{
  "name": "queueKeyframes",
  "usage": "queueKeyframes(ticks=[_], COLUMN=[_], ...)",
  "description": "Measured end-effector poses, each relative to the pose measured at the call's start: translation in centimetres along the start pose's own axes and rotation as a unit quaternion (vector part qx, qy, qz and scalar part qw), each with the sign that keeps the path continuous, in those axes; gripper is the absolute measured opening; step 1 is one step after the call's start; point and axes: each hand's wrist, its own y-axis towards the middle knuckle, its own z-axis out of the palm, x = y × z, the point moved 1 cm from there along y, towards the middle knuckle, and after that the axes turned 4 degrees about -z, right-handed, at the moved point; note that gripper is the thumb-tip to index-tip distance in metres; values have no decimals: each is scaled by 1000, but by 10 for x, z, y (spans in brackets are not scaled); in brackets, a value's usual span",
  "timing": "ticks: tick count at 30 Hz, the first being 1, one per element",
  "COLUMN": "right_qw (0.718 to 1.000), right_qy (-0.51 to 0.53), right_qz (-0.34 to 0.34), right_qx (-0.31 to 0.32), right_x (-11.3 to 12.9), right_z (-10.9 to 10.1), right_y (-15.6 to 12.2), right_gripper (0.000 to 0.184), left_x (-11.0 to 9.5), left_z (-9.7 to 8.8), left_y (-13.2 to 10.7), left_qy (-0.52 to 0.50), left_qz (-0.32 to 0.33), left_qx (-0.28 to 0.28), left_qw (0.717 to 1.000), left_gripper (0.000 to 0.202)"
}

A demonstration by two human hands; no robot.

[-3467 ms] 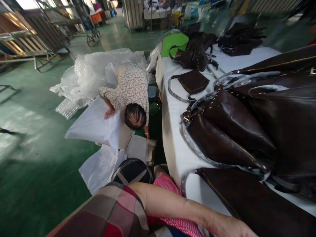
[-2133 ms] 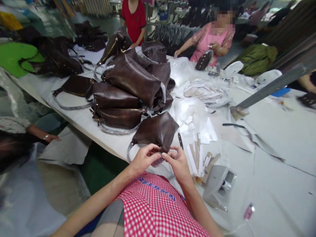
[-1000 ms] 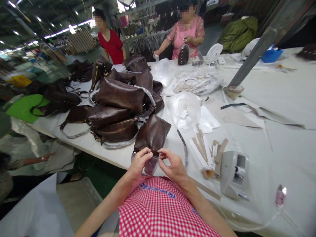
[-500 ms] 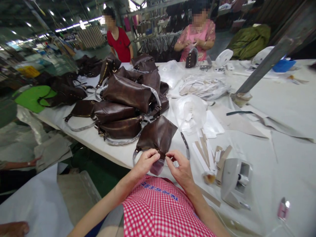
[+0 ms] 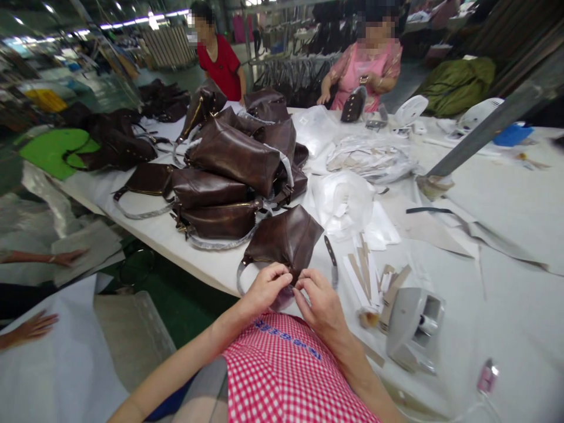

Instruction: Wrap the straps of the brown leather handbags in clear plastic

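Note:
A dark brown leather bag (image 5: 288, 238) lies on the white table (image 5: 506, 282) right in front of me. My left hand (image 5: 265, 288) and my right hand (image 5: 321, 302) meet at the bag's near edge, both with fingers pinched on a small clear plastic piece (image 5: 278, 299) by the bag's strap. What exactly the fingertips grip is partly hidden. A checked red apron (image 5: 291, 376) covers my lap below the hands.
A heap of brown bags (image 5: 233, 170) sits behind the near one. Paper strips (image 5: 363, 267), a grey device (image 5: 412, 329), plastic wrapping (image 5: 343, 200) lie to the right. Two people stand across the table (image 5: 220, 59), (image 5: 370, 64). Another person's hands (image 5: 66, 257) rest on white sheets at left.
I turned from the floor at my left to the table. My hands came together at the near bag's edge and stay there; over the last second they closed a little tighter together.

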Motion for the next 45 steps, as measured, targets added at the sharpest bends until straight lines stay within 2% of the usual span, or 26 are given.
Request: queueKeyframes(ticks=[5,8,12,16,19,22,28,31,34,37,40,45], right_qw=[998,996,996,988,974,965,977,984,987,992,995,995], right_qy=[-54,-79,-83,-101,-131,-141,-79,-45,-40,-39,-39,-65], right_qz=[-28,-25,-34,-83,-137,-171,-161,-153,-145,-121,-90,-78], right_qx=[-30,-39,21,83,122,143,111,83,47,18,6,-7], right_x=[2,1,-4,-10,-13,-15,-24,-30,-33,-34,-36,-39], right_z=[4,4,5,3,1,-2,1,5,9,12,15,21], right_y=[0,1,4,12,19,22,6,-6,-13,-18,-23,-24], right_gripper=[10,10,13,16,19,19,15,13,15,15,13,10], left_x=[2,2,7,16,22,24,21,24,30,35,37,36], left_z=[-1,-4,-7,-10,-14,-20,-34,-31,-22,-9,0,2], left_y=[-2,-7,-17,-20,-20,-20,-16,-8,0,3,0,-6], left_qy=[-31,-98,-174,-168,-151,-155,-158,-159,-170,-206,-217,-107], left_qz=[-11,-38,-79,-100,-104,-105,-94,-93,-47,-13,-19,13], left_qx=[18,69,135,126,113,134,125,157,175,160,134,58], left_qw=[999,992,972,973,977,973,975,970,969,965,967,993], left_gripper=[23,22,28,35,32,27,23,20,15,13,14,7])
